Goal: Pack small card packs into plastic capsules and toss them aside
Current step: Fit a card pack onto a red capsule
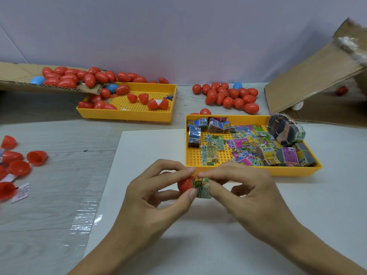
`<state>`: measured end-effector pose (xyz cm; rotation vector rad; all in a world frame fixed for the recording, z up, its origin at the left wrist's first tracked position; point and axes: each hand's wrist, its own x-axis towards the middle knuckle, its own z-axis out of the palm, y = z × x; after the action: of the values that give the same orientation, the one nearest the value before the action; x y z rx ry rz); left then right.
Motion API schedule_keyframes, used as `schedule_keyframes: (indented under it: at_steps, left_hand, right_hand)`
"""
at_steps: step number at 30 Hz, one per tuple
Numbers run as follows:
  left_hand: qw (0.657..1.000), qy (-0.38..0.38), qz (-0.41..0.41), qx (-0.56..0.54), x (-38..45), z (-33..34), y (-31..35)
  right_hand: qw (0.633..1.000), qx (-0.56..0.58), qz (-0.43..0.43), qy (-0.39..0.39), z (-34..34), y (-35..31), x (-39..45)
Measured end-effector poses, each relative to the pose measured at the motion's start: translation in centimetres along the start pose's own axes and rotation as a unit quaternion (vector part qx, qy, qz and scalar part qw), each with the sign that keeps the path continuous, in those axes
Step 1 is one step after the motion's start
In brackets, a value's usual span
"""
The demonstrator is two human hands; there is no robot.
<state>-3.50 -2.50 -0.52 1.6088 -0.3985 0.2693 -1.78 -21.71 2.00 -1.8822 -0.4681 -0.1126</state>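
Note:
My left hand (pixel 158 193) grips a red capsule half (pixel 184 184) over the white board. My right hand (pixel 244 193) pinches a small green card pack (pixel 202 188) whose left end sits at the mouth of that half. A yellow tray (pixel 256 171) to the right holds several loose and banded card packs (pixel 248 145). Another yellow tray (pixel 127 114) at the back holds red capsule halves (pixel 148 100). A pile of closed red capsules (pixel 230 96) lies at the back right.
A flat cardboard sheet (pixel 15 76) at the back left carries more red capsules and a blue one. Open red halves (pixel 23 161) and paper slips lie at the left edge. A cardboard box flap (pixel 317 80) leans at the right. A white board (pixel 151 145) covers the wooden table.

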Motion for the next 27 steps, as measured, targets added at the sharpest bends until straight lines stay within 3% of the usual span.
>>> schedule_keyframes:
  at_steps: [5,9,17,27]
  left_hand:
    - [1.0,0.014,0.006,0.02,-0.1,0.2,0.2]
    - [0.999,0.023,0.01,0.019,-0.1,0.2,0.3]
    - [0.991,0.03,0.088,0.097,0.0,-0.1,0.4]
    - [0.98,0.018,0.133,0.147,-0.4,0.6,0.7]
  right_hand:
    - [0.999,0.024,0.023,-0.016,0.0,-0.4,-0.2]
    - [0.99,0.095,0.097,-0.047,-0.3,-0.7,0.0]
    - [0.929,0.274,0.221,-0.113,-0.8,-1.5,0.9]
    - [0.885,0.344,0.3,-0.095,-0.3,-1.8,0.6]
